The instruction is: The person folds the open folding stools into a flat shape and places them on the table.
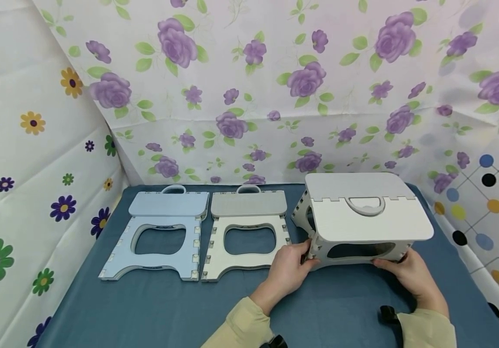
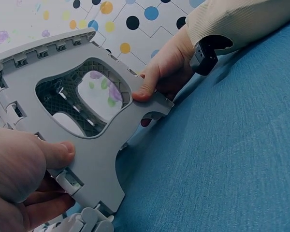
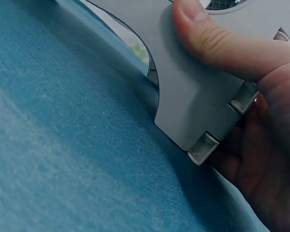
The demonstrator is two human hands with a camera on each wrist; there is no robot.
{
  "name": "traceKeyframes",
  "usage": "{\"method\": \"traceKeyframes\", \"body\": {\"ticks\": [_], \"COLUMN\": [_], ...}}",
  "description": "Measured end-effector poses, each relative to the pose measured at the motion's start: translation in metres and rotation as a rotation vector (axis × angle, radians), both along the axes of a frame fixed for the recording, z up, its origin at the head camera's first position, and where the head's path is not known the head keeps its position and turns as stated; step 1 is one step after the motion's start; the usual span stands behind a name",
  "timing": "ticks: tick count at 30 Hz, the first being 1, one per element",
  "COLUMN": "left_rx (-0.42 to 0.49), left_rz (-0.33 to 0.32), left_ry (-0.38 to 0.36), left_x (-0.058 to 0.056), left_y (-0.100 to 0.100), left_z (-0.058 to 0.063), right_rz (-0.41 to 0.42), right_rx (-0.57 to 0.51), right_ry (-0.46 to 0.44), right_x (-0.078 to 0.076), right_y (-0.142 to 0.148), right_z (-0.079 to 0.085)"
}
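Note:
An unfolded grey-and-white folding step stool [image 1: 375, 220] stands at the right of the table, its oval carry handle lying flat on the seat. My left hand [image 1: 287, 268] grips the left edge of its front leg panel, thumb on the front face and fingers behind. At the right edge of the same panel, my right hand [image 1: 419, 280] grips low down, its thumb [image 3: 208, 38] pressed on the panel's face in the right wrist view. In the left wrist view the panel [image 2: 101, 145] shows an oval opening with the ribbed inside behind it.
Folded flat to the left lie a white-and-grey stool [image 1: 249, 205] and a light blue stool [image 1: 168, 205]. A blue cloth [image 1: 166, 314] covers the table. Floral sheets [image 1: 232, 96] hang behind and at both sides. Black wrist cameras [image 1: 388, 314] sit at the sleeves.

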State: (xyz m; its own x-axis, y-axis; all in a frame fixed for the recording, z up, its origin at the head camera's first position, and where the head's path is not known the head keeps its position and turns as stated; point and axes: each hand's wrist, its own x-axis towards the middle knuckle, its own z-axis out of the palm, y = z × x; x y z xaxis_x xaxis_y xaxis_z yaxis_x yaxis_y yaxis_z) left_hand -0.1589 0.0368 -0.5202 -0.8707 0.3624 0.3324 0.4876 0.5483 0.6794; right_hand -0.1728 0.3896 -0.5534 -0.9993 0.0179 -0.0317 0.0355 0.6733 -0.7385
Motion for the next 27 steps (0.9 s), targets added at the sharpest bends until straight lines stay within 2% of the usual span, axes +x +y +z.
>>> {"method": "traceKeyframes", "body": {"ticks": [6, 12, 27], "left_rx": [-0.008, -0.025, -0.036], "left_rz": [0.003, 0.0, -0.003], "left_ry": [-0.007, 0.02, 0.023], "left_x": [-0.0009, -0.0017, 0.0003], "left_y": [0.001, 0.0017, 0.0023], "left_z": [-0.0006, -0.0009, 0.001], "right_rz": [-0.002, -0.012, -0.011], "right_rx": [-0.04, -0.028, -0.022], "right_ry": [-0.003, 0.005, 0.029], "right_x": [0.0001, 0.0002, 0.0008], "right_y": [-0.0004, -0.0006, -0.0005], "right_z": [-0.001, -0.0031, -0.0027]}}
